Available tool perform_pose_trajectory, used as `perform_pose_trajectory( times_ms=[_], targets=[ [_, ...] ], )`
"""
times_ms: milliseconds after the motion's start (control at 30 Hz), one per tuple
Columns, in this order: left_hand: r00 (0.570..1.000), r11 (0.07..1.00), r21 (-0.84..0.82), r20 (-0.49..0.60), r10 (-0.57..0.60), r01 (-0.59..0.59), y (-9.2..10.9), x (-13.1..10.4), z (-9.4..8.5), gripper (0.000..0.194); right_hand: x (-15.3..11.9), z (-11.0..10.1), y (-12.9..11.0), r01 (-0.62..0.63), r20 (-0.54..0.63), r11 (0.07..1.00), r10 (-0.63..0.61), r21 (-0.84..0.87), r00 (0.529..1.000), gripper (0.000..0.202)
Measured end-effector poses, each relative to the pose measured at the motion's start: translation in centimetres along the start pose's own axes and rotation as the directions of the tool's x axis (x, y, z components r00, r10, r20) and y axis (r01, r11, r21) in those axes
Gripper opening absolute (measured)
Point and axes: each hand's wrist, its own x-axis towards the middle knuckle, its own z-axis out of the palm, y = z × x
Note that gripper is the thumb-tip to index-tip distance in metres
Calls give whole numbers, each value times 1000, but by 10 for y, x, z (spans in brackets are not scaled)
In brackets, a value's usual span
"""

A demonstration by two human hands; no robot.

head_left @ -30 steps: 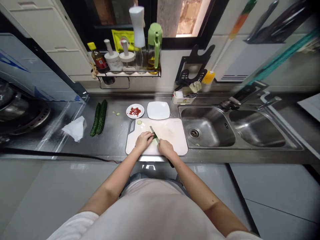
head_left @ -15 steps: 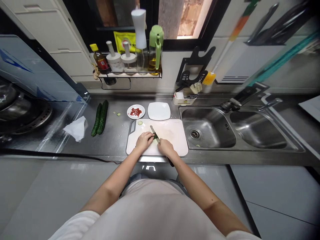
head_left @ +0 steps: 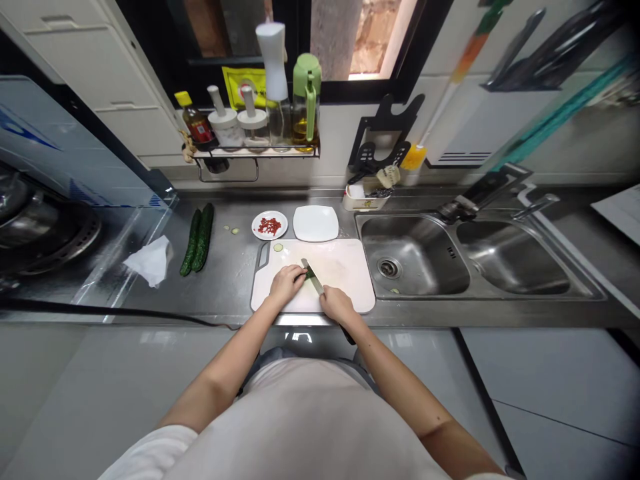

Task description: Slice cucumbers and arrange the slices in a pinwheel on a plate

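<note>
On the white cutting board (head_left: 350,267), my left hand (head_left: 287,284) is closed over a short piece of cucumber (head_left: 309,274), most of it hidden under the fingers. My right hand (head_left: 337,304) is wrapped round a kitchen knife (head_left: 313,277). Its blade slants across the board and lies right beside the left fingertips, at the cucumber. The black handle end shows below the right wrist. One pale cucumber slice (head_left: 278,247) lies at the board's upper left corner.
Behind the board stand a small plate of chopped red pieces (head_left: 269,225) and a square white plate (head_left: 315,223). Two whole cucumbers (head_left: 197,239) and a crumpled white tissue (head_left: 151,261) lie left. A double sink (head_left: 415,257) is right. A seasoning rack (head_left: 260,153) hangs above.
The knife and my right hand have shifted slightly right and toward me. My left hand stays on the cucumber. The whole view has moved a little.
</note>
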Motion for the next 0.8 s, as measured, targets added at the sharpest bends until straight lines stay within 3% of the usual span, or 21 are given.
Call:
perform_pose_trajectory(
  times_ms=[367, 533, 667, 733, 800],
  targets=[
    [999, 999, 13, 39, -33, 32, 4, -1, -9, 25, -13, -11, 11, -70, -78, 990, 61, -122, 995, 32],
    [987, 988, -87, -84, -135, 127, 1, -6, -7, 27, -15, -11, 17, -93, -125, 984, 74, -155, 989, 34],
    [939, 960, -163, -222, -262, 230, 1, -8, -9, 28, -17, -12, 18, -108, -201, 980, 73, -168, 977, 32],
    [923, 957, -164, -266, -278, 241, 3, -7, -13, 29, -18, -13, 19, -105, -236, 979, 62, -173, 970, 33],
    [933, 968, -136, -266, -243, 213, 7, -5, -19, 28, -17, -14, 20, -85, -261, 980, 37, -177, 965, 38]
  ],
)
